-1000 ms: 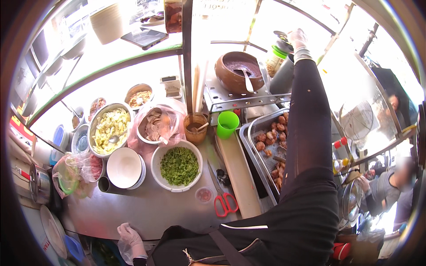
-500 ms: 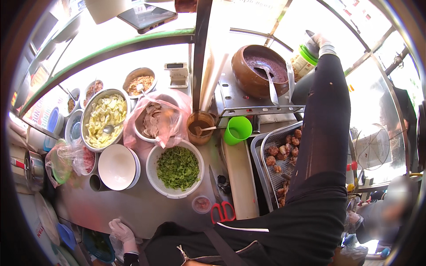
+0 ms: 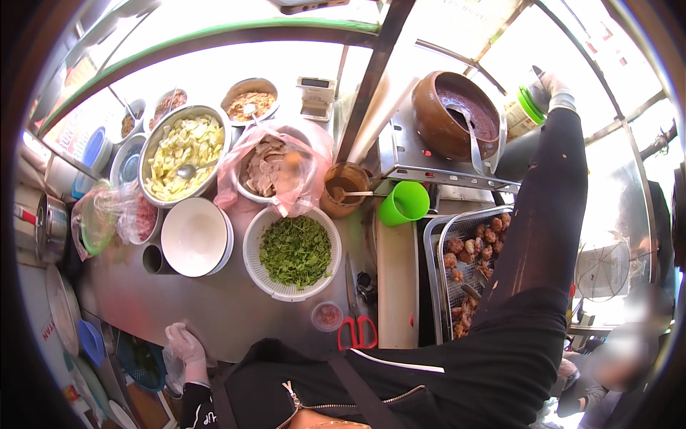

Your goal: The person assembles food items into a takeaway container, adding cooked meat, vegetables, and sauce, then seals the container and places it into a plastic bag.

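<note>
The right hand (image 3: 556,87) partly hides the green-lidded jar (image 3: 527,109) near the brown pot (image 3: 437,129), and I can't tell its grip; the left hand (image 3: 184,343) curls at the worktop (image 3: 236,307) edge, hold unclear; a black sleeve (image 3: 541,222) covers the tray's (image 3: 444,300) right side

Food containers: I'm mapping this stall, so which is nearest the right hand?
The green-lidded jar, right beside the gloved right hand; the brown pot and green cup both sit farther away.
</note>
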Motion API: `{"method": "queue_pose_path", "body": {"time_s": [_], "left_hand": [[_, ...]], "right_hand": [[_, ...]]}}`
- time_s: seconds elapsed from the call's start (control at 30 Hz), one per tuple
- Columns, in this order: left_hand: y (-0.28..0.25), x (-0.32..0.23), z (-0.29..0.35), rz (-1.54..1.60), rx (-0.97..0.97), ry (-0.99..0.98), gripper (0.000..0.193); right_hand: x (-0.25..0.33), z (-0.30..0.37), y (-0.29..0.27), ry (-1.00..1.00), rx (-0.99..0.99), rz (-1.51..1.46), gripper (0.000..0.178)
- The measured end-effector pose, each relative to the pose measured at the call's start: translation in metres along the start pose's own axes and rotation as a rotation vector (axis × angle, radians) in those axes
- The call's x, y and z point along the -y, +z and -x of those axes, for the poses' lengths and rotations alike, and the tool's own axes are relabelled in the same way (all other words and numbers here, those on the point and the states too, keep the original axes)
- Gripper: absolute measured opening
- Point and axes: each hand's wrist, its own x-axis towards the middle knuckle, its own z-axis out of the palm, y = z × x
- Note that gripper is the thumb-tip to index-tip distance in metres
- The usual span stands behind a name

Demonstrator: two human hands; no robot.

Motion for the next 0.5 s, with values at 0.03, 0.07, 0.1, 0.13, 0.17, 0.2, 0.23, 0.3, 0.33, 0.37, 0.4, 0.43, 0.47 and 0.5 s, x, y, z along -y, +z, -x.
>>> {"method": "queue_pose_path", "body": {"time_s": [0.03,0.07,0.1,0.13,0.17,0.2,0.23,0.3,0.33,0.37,0.4,0.43,0.47,0.5], "left_hand": [[0.001,0.0,0.0,0.007,-0.005,-0.001,0.01],[0.0,0.002,0.002,0.009,-0.011,-0.009,0.009],[-0.002,0.003,0.006,0.01,-0.017,-0.016,0.009],[-0.003,0.004,0.006,0.004,-0.016,-0.019,0.009],[-0.003,0.005,0.006,-0.003,-0.016,-0.022,0.009],[-0.006,0.006,0.007,-0.01,-0.015,-0.025,0.009],[-0.002,0.003,0.002,0.007,-0.011,-0.024,0.009],[0.012,-0.003,-0.007,0.062,0.005,-0.017,0.01],[0.019,0.001,-0.006,0.072,0.008,-0.013,0.011],[0.017,0.013,0.001,0.049,0.007,-0.021,0.012],[0.01,0.022,0.008,0.019,0.011,-0.027,0.013],[0.006,0.02,0.009,0.026,-0.01,0.003,0.014],[0.002,0.016,0.01,0.031,-0.024,0.032,0.014],[0.003,0.019,0.01,0.034,-0.019,0.035,0.015]], "right_hand": [[0.001,0.006,0.0,0.007,0.016,-0.022,0.05],[0.007,0.015,0.003,0.014,0.037,-0.047,0.051],[0.012,0.026,0.009,0.025,0.062,-0.068,0.052],[0.014,0.031,0.008,0.037,0.079,-0.096,0.053],[0.018,0.044,0.009,0.042,0.095,-0.152,0.054],[0.012,0.022,0.012,0.038,0.095,-0.186,0.048],[-0.005,0.0,0.004,0.027,0.063,-0.281,0.042],[-0.037,-0.052,-0.03,-0.03,-0.011,-0.575,0.033],[-0.051,-0.073,-0.042,-0.087,-0.038,-0.707,0.031],[-0.037,-0.072,-0.041,-0.116,-0.037,-0.778,0.031],[-0.018,-0.056,-0.042,-0.163,-0.045,-0.804,0.031],[-0.008,-0.036,-0.047,-0.213,-0.061,-0.846,0.031],[0.004,-0.012,-0.052,-0.267,-0.061,-0.882,0.031],[0.011,0.016,-0.06,-0.312,-0.059,-0.912,0.031]]}}
